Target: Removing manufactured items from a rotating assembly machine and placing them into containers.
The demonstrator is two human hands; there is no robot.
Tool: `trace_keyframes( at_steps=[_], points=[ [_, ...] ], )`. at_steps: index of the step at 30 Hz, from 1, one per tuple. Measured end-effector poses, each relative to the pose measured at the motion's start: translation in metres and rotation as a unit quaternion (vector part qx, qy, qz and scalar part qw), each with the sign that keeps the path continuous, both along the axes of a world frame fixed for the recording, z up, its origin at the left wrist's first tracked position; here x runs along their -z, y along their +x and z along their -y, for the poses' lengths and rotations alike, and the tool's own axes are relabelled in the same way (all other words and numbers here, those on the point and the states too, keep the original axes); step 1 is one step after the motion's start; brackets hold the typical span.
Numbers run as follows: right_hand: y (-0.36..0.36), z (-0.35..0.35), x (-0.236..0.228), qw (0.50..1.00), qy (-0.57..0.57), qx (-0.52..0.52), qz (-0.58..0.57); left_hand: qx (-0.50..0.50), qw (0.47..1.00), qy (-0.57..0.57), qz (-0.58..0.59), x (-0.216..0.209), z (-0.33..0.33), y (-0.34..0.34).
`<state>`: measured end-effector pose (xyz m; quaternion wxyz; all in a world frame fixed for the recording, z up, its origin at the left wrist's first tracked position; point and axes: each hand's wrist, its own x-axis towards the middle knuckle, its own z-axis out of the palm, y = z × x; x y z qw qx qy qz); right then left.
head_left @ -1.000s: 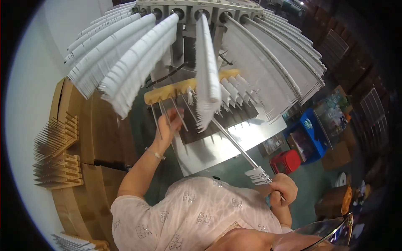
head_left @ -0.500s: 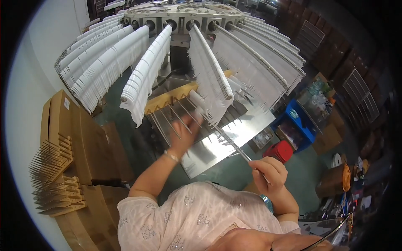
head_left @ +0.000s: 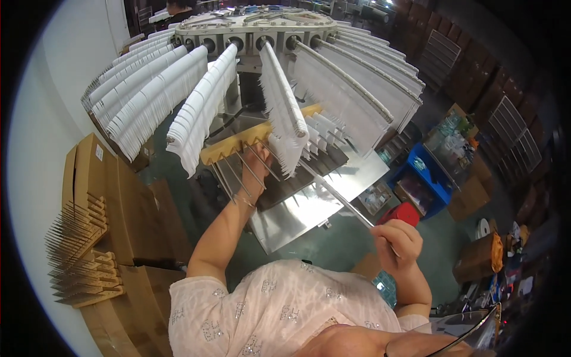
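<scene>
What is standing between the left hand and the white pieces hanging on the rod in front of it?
Nothing visible. The left hand is already up at the lower white pieces, beside the wooden bar with metal pins. The right hand holds the long metal rod by its near end.

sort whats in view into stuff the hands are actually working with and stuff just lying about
In hand:
left hand reaching up at the white pieces hung on a machine arm
right hand gripping the long metal rod

Lying about:
cardboard boxes
blue rack
red crate

Right hand (head_left: 397,239) grips rod (head_left: 333,193); left hand (head_left: 257,163) raised
</scene>
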<state>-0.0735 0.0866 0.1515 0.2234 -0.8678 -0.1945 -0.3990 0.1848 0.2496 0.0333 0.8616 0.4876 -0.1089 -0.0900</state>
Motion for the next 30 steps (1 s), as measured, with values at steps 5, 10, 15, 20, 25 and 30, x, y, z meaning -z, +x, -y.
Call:
trace_keyframes(
  at_steps=[5, 10, 15, 20, 25, 30],
  points=[
    [0.008, 0.007, 0.024, 0.999, 0.034, 0.002, 0.002, -0.019, 0.962, 0.157, 0.224, -0.008, 0.006, -0.074],
    [-0.028, 0.023, 0.03, 0.995, 0.1, 0.008, 0.023, 0.021, 0.99, 0.111, 0.079, -0.004, 0.005, -0.051],
    [-0.023, 0.024, 0.009, 0.998, 0.063, 0.025, -0.002, 0.007, 1.0, -0.012, -0.007, 0.019, 0.014, 0.033],
    [0.007, 0.012, 0.009, 0.995, 0.092, 0.025, -0.027, -0.019, 1.0, 0.003, -0.016, 0.019, 0.033, 0.027],
    [-0.005, 0.019, 0.035, 0.989, 0.14, 0.035, -0.03, 0.017, 0.957, 0.203, 0.207, -0.013, 0.027, -0.045],
    [-0.034, 0.025, 0.038, 0.982, 0.182, 0.045, 0.018, -0.084, 0.881, 0.329, 0.33, -0.015, 0.032, -0.051]
  ],
)
